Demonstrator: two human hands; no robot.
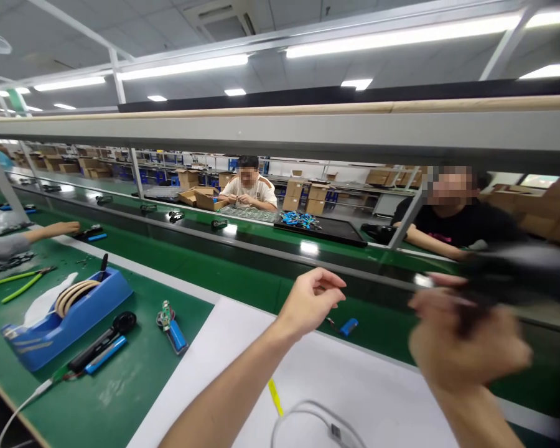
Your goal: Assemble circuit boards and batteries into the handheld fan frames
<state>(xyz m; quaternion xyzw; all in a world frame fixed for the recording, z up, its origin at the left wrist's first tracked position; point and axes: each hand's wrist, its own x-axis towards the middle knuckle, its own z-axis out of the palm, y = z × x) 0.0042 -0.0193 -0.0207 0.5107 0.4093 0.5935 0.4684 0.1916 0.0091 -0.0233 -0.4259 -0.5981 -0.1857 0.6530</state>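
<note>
My left hand (pixel 312 300) is over the far edge of the white sheet (pixel 242 354), its fingers curled with gaps between them and nothing held. Just right of it, a small blue battery (pixel 348 326) with a wire lies on the green surface. At the right, my right hand (pixel 466 342) is blurred and raised, its fingers wrapped round a dark object (pixel 508 274) whose shape is smeared. A white cable (pixel 336 430) and a yellow strip (pixel 275 397) rest on the sheet.
Left are a blue tape dispenser (pixel 74 320), a black device with blue battery (pixel 96 348), a circuit board with battery (pixel 172 328) and green pliers (pixel 18 283). Another person's hand (pixel 58 229) reaches in. Across the dark conveyor (pixel 261 252), two people sit near a black tray (pixel 340 231).
</note>
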